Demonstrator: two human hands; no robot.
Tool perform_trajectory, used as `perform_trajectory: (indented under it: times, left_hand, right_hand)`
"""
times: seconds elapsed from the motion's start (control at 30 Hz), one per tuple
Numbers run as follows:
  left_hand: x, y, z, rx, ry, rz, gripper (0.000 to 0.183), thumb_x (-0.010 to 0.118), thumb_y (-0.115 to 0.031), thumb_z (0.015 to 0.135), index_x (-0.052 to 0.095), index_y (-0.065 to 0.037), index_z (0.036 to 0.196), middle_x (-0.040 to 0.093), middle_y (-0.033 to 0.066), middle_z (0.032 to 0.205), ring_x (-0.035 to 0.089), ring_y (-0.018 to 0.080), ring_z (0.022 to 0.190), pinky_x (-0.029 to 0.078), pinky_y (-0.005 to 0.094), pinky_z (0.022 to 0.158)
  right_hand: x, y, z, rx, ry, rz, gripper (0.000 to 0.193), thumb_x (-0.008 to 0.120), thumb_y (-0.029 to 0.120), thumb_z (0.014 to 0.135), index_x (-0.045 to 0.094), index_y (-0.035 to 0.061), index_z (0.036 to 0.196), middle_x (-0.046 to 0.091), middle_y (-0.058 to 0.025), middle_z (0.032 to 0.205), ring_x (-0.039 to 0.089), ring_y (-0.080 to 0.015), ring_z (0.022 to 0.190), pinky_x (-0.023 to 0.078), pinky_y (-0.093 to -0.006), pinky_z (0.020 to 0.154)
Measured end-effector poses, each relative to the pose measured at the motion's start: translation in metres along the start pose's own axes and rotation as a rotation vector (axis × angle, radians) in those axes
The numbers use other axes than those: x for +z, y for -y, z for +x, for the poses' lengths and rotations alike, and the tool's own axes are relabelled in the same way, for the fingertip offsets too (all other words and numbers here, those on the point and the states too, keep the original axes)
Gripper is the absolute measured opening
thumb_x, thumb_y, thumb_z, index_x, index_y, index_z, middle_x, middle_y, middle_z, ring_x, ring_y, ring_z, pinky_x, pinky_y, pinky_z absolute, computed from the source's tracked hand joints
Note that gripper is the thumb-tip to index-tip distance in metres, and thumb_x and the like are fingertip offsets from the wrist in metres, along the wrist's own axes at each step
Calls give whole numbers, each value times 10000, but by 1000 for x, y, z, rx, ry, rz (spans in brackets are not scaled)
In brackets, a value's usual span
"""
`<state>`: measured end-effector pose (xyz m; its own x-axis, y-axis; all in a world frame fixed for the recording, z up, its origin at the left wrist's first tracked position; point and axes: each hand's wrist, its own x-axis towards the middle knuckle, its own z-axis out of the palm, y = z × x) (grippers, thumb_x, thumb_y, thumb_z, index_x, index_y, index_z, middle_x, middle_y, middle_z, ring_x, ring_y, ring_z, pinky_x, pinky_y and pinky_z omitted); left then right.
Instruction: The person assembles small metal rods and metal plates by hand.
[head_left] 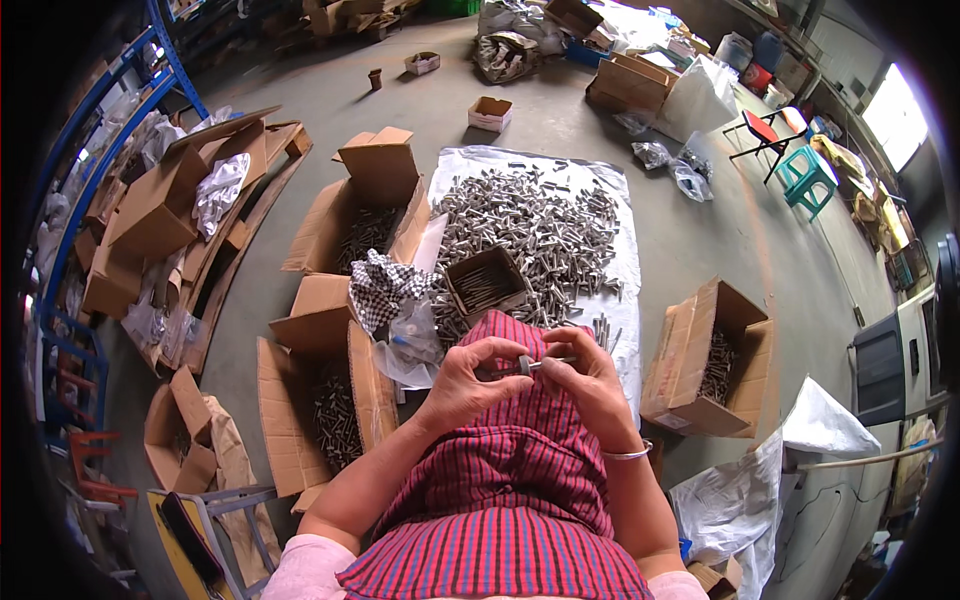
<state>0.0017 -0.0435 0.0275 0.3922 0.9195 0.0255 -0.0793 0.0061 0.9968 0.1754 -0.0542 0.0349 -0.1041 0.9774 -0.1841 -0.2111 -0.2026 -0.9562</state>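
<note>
Above my lap, my left hand (480, 377) pinches a small grey metal fastener (524, 366) with a round collar. Its thin shank points toward my right hand (588, 382), whose thumb and fingers close on that end. My fingertips cover much of the fastener, so its exact kind is hard to make out. Beyond my knees, a heap of similar silvery metal fasteners (530, 215) lies spread over a white sheet (632, 270). A small open box (512, 300) stands at the heap's near side, holding thin dark rods (487, 283).
Left of the sheet, two open cartons (290, 400) (320, 235) hold metal pieces, with a checkered cloth (385, 290) beside them. Another carton of parts (672, 372) stands at my right. Farther off are a green stool (806, 178), a folding chair (762, 133) and blue shelving (170, 75).
</note>
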Motion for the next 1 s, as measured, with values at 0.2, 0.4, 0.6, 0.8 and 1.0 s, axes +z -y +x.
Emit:
perform_trajectory:
  times: [0.2,0.4,0.6,0.8,1.0]
  left_hand:
    - [0,3,3,-30,-3,37,314,722,-63,741,599,-3,1024,629,-10,852,560,32,773,467,174,694]
    - [2,6,11,50,-2,148,323,726,-69,739,603,-3,1031,632,-13,853,558,28,766,467,174,684]
    - [14,0,7,24,8,49,320,720,-66,745,604,-5,1037,634,-11,854,547,20,750,460,172,667]
    - [17,4,9,-7,8,84,318,713,-66,751,600,-5,1042,626,-26,845,543,13,734,453,164,656]
    - [15,2,8,12,-29,79,314,713,-75,749,608,-16,1039,591,-65,768,492,-18,657,411,144,570]
  right_hand:
    - [-12,-6,6,134,15,-73,229,556,127,873,518,-3,1059,540,-14,702,501,-68,597,388,-203,529]
    - [-20,1,6,15,-29,78,145,573,160,878,575,25,930,495,35,651,418,-20,506,298,-174,433]
    - [-22,4,-3,-93,5,7,152,551,150,888,568,32,984,494,28,653,420,-25,519,308,-183,452]
    - [-28,10,3,98,46,-121,175,572,144,864,554,37,1002,523,20,678,429,-36,532,333,-193,485]
    - [-21,9,0,-44,49,-17,163,569,145,871,553,34,989,509,26,691,432,-21,561,324,-182,481]
